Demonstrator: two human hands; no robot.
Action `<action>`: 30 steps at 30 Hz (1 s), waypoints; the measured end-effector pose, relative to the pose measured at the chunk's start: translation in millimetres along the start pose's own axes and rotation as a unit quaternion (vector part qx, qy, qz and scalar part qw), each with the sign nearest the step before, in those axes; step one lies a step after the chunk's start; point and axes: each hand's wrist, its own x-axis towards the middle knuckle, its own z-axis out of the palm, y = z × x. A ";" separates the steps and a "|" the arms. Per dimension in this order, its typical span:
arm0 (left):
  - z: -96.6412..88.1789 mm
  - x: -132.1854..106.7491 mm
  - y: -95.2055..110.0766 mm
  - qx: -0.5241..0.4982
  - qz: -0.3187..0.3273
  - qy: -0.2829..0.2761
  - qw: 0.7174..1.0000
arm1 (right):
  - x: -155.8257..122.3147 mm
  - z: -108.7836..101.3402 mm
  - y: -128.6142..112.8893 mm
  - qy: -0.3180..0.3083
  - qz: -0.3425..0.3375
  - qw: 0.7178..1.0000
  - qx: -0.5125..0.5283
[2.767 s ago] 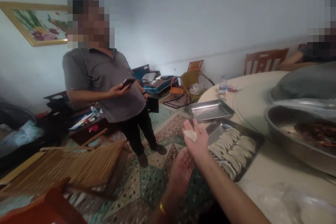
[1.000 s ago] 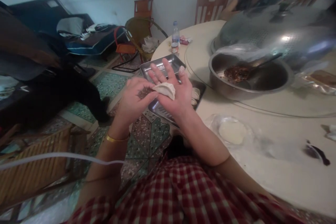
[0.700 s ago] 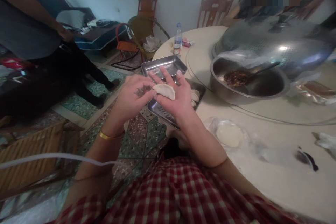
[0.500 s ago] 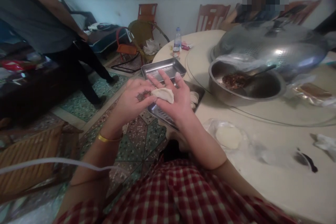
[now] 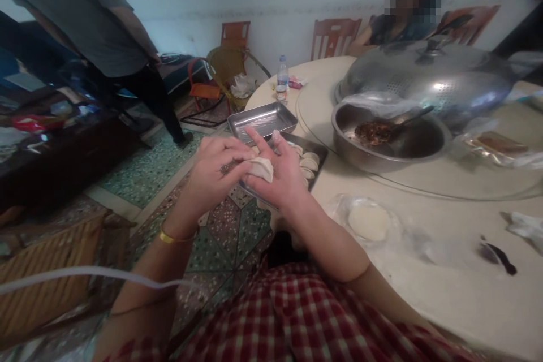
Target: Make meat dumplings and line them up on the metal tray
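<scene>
A pale folded dumpling (image 5: 261,169) is held between my two hands, above the near edge of a metal tray. My left hand (image 5: 219,172) pinches its left end, thumb on the near side and fingers over the far side. My right hand (image 5: 285,178) supports the other end, with the thumb along the near edge, while some of its fingers stretch outward with white flour on a tip. Beneath and beyond the hands, the metal tray (image 5: 323,154) contains several folded dumplings (image 5: 309,164), partly hidden by my right hand.
A second metal tray (image 5: 263,119) sits behind. On the round table are a steel bowl (image 5: 392,158) with dark filling (image 5: 373,132) and a spoon, a large domed lid (image 5: 428,76), round wrappers (image 5: 369,222) in plastic and a bottle (image 5: 283,72). One person stands left; another sits across.
My view has shifted slightly. My left hand now covers more of the dumpling's left end, and more dumplings show in the tray. The standing person's position in view has changed.
</scene>
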 end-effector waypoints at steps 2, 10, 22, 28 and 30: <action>-0.4 -4.7 4.2 0.031 0.018 0.003 0.999 | -5.9 1.7 5.0 0.011 -0.001 1.000 0.000; -0.5 -24.0 31.3 0.034 0.095 -0.005 0.995 | -43.3 -16.6 18.8 0.012 -0.018 0.999 0.023; 39.9 -22.5 52.0 -0.066 0.186 -0.064 0.978 | -85.3 -47.6 10.5 0.071 -0.002 0.997 0.041; 51.1 -12.2 69.4 -0.084 0.210 -0.107 0.968 | -96.5 -63.8 7.6 0.074 -0.010 0.996 0.049; 56.9 -10.1 76.6 -0.101 0.186 -0.113 0.971 | -100.6 -68.7 6.4 0.073 -0.014 0.996 0.049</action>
